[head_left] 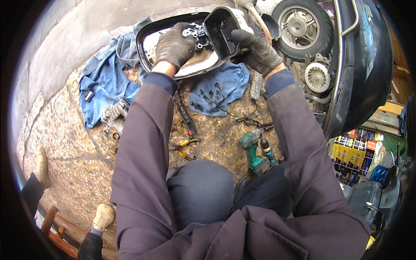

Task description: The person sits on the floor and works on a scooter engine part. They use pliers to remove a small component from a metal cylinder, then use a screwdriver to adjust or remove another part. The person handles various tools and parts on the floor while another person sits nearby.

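Note:
Both my hands wear grey gloves. My left hand [173,47] curls its fingers at a small metal part [200,40] smeared with white, over a black-rimmed oblong pan [144,51] with pale, dirty contents. My right hand [258,52] grips a black rectangular container [219,32] at the pan's right end, thumb on its rim. Below the pan lies a blue cloth [216,86] with small dark parts on it. A larger blue cloth [99,80] lies to the left.
A scooter [357,73] with rear wheel [299,28] stands at right. On the ground are a green drill [252,151], pliers [184,149], other tools and a metal part [112,115]. Another person's shoes [103,216] show at lower left, beside a wooden stool [56,229]. Boxes [351,156] stand at right.

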The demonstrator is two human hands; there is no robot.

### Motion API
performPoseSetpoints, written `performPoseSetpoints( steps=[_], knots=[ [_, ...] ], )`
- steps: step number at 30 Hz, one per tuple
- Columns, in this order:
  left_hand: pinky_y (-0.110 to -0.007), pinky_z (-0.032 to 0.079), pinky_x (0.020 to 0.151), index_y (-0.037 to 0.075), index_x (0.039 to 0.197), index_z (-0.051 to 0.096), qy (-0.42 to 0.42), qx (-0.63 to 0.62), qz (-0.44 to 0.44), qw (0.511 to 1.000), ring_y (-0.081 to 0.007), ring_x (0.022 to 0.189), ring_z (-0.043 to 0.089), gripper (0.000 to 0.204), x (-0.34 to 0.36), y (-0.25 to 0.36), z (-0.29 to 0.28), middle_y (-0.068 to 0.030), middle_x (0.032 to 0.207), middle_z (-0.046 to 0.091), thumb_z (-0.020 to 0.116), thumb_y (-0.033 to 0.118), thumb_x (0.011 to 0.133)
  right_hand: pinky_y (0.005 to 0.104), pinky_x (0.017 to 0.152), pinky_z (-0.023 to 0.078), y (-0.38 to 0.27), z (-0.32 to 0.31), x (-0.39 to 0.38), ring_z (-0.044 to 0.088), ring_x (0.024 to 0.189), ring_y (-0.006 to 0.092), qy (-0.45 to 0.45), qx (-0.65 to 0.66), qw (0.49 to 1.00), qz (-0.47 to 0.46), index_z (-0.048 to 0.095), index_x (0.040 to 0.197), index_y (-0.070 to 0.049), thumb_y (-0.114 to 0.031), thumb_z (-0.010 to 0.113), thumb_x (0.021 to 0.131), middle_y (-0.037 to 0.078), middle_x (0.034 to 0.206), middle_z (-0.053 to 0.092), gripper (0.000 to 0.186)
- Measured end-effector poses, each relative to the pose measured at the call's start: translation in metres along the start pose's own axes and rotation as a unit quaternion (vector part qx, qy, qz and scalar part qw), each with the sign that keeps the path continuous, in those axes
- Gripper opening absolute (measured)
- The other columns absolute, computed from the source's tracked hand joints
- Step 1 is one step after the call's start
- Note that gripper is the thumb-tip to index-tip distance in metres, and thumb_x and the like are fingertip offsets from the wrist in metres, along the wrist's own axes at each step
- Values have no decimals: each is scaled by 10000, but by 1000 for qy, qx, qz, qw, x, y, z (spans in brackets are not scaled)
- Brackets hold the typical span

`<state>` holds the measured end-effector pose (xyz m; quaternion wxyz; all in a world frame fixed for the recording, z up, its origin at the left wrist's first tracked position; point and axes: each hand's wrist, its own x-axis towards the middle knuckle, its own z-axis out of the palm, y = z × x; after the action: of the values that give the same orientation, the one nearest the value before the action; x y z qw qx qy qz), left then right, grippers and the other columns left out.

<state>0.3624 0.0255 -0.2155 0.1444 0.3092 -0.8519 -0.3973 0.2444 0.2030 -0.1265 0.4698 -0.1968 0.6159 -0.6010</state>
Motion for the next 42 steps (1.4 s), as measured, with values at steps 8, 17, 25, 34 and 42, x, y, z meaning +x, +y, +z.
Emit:
performPoseSetpoints(
  steps=[8,17,25,34,42],
  knots=[
    [-386,501,890,79,1119,679,19,-92,-85,992,-334,965,669,365,-53,-24,5,-196,1028,691,632,252,801,305,588,540,25,-17,-19,638,808,158,127,-89,983,102,630,1116,-63,-313,849,683,59,845,646,546],
    [-224,415,530,12,1112,629,-58,-382,-178,905,-85,635,549,261,-137,-23,-9,-23,813,622,641,161,898,306,744,505,58,-32,-69,603,842,168,58,-296,941,-156,595,1088,-51,-169,677,762,69,983,617,356],
    [-223,470,666,21,1263,569,-83,-314,-146,934,-116,873,598,375,-141,34,-46,-52,1061,621,571,237,956,387,1086,340,54,-41,-68,487,1211,335,93,-384,862,-317,495,1349,-71,-347,596,812,164,1236,543,612],
    [-231,473,717,12,1267,565,-155,-274,34,949,-115,799,541,379,-146,191,-33,-48,1004,604,552,252,974,296,747,541,-4,-106,-330,608,974,192,-48,139,983,-114,473,1326,-16,-302,827,678,122,1168,601,792],
    [-275,518,733,-49,1179,586,-245,-165,212,932,-173,926,596,293,-177,286,49,-100,1075,593,536,102,933,405,796,599,28,-217,-603,658,965,250,389,177,852,-303,501,1284,15,-300,722,799,151,1086,634,620]
  ],
)
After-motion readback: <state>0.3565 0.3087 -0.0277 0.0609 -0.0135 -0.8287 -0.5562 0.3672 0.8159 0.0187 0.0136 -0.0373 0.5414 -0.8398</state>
